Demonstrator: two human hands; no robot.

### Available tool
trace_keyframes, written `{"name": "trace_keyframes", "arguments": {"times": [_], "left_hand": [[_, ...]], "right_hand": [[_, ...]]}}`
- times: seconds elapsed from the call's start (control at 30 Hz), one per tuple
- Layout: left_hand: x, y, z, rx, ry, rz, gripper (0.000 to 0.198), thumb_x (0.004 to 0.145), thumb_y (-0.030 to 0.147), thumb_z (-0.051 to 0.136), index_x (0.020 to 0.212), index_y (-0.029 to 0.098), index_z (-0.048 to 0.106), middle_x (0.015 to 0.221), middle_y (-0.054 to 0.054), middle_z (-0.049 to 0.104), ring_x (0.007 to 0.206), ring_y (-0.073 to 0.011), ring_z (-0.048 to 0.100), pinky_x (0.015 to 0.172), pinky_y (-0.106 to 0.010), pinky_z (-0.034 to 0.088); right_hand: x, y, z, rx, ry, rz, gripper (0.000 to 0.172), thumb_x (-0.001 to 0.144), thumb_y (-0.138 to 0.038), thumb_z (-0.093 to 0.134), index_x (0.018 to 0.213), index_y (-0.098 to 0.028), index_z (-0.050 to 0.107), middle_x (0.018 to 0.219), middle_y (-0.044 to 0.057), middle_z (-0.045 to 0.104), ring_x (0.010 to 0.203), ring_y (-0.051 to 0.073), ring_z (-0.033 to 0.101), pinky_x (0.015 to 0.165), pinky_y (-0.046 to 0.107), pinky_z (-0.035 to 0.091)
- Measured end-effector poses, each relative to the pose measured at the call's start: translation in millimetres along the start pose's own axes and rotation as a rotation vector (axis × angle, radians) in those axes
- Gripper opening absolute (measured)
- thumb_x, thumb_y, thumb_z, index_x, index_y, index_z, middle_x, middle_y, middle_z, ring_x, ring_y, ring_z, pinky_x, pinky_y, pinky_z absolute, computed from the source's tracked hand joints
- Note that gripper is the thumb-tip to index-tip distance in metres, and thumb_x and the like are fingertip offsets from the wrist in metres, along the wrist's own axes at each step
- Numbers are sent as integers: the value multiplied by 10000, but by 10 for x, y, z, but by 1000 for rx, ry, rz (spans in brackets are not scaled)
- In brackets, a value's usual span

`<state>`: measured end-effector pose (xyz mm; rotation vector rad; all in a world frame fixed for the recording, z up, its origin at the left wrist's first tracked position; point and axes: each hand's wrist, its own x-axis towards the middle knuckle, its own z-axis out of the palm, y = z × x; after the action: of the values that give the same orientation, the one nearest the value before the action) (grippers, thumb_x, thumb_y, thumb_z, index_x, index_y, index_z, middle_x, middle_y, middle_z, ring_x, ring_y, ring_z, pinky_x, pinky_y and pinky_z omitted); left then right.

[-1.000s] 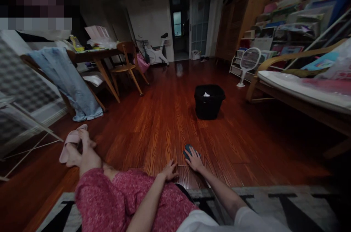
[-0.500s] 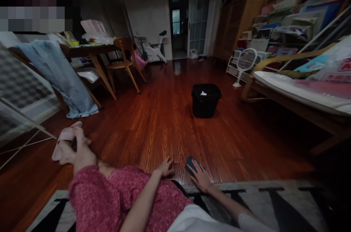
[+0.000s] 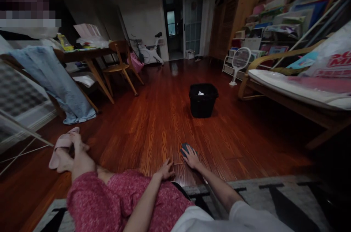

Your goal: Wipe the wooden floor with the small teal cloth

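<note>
1. Right hand (image 3: 192,158): lower centre of the frame, just right of the midline. Palm down, fingers extended and somewhat spread, laid over a dark blue-green cloth (image 3: 184,147). Fingers were not curled round it; the hand lay flat on top.
2. Cloth: lower centre, on the reddish-brown wood floor (image 3: 153,133), partly covered by the fingers, its far and left edges showing beyond them. Exact outline hidden by the hand.
3. Left hand (image 3: 165,171): lower centre, left of the right hand and apart from it. Fingers partly spread and slightly bent, holding nothing visible. It sat beside the pink-red trousers (image 3: 123,195); whether the fingertips bore on the floor could not be told.
4. Black bin (image 3: 203,107): right of centre, upright on the floor, well apart from both hands. A white scrap (image 3: 200,93) showed inside.
5. Lower edge: grey and black patterned rug (image 3: 230,188), running along the near side of the floor.
6. Lower left: pink slipper (image 3: 63,141) on a foot, legs crossed.
7. Left side: light-blue jeans (image 3: 60,82) draped down beside a wooden table (image 3: 85,54).
8. Right side: white racket-shaped object (image 3: 241,58) standing upright near a wooden-armed seat with a pale cushion (image 3: 274,79).
</note>
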<state>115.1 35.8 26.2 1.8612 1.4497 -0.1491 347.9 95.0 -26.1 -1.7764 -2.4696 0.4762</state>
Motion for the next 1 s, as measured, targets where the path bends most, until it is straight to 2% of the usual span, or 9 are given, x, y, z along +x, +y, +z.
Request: {"name": "trace_keyframes", "arguments": {"times": [0.1, 0.2, 0.3, 0.47, 0.57, 0.63, 0.7, 0.9, 1.0], "left_hand": [[5, -8, 4, -12, 14, 2, 876, 850, 516, 568, 1573, 115, 279, 1679, -139, 48, 1539, -275, 94, 1247, -365, 149], [-4, -3, 0, -19, 14, -1, 874, 854, 521, 559, 1577, 126, 270, 1682, -123, 40, 1539, -271, 90, 1245, -350, 160], [-16, 14, -7, -24, 10, -14, 888, 850, 535, 561, 1580, 126, 263, 1684, -125, 40, 1540, -269, 99, 1241, -341, 167], [-29, 42, -13, -35, 6, -30, 907, 824, 560, 578, 1575, 147, 283, 1686, -104, 43, 1540, -273, 105, 1242, -356, 163], [-33, 46, -6, -34, 2, -29, 902, 818, 587, 572, 1571, 170, 303, 1688, -85, 52, 1539, -282, 115, 1241, -369, 174], [-36, 45, -1, -36, 1, -30, 915, 803, 623, 582, 1567, 195, 316, 1688, -75, 66, 1538, -292, 117, 1242, -390, 175], [-42, 45, -1, -34, -4, -34, 931, 793, 641, 591, 1567, 202, 317, 1688, -76, 67, 1538, -299, 111, 1242, -403, 174], [-73, 65, -34, -25, -27, -39, 926, 828, 554, 571, 1580, 115, 257, 1683, -128, 18, 1539, -290, 103, 1241, -368, 171], [-74, 65, -35, -19, -25, -41, 904, 834, 523, 572, 1578, 116, 262, 1684, -130, 27, 1536, -287, 125, 1240, -357, 176]], "right_hand": [[157, -103, -50, 3, -23, 70, 603, 986, -397, 381, 1574, -293, 295, 1676, 89, 164, 1542, 249, 123, 1221, 507, 101], [63, -100, 23, 2, -26, 41, 610, 985, -382, 378, 1580, -287, 277, 1677, 92, 155, 1544, 250, 110, 1222, 509, 97], [-276, 61, 189, -2, -9, -51, 601, 985, -373, 392, 1573, -303, 293, 1674, 84, 179, 1541, 241, 128, 1226, 498, 118], [-1011, 493, 444, -9, 36, -172, 593, 983, -431, 422, 1561, -367, 302, 1667, 43, 218, 1532, 248, 177, 1223, 500, 179], [-1208, 612, 468, -6, 57, -187, 577, 996, -453, 394, 1560, -383, 294, 1665, 34, 223, 1530, 241, 185, 1220, 498, 192], [-1160, 601, 427, -7, 66, -169, 571, 997, -440, 391, 1558, -385, 298, 1665, 34, 224, 1531, 234, 181, 1221, 498, 185], [-987, 552, 347, -10, 66, -143, 572, 993, -419, 396, 1556, -378, 308, 1666, 41, 223, 1533, 228, 175, 1222, 500, 173], [-169, 393, 11, -16, 27, -4, 575, 995, -409, 364, 1562, -321, 319, 1668, 80, 211, 1535, 223, 163, 1220, 489, 154], [136, 344, -57, -25, 18, 80, 582, 1000, -414, 338, 1570, -296, 305, 1671, 92, 197, 1535, 231, 161, 1216, 496, 150]]}}
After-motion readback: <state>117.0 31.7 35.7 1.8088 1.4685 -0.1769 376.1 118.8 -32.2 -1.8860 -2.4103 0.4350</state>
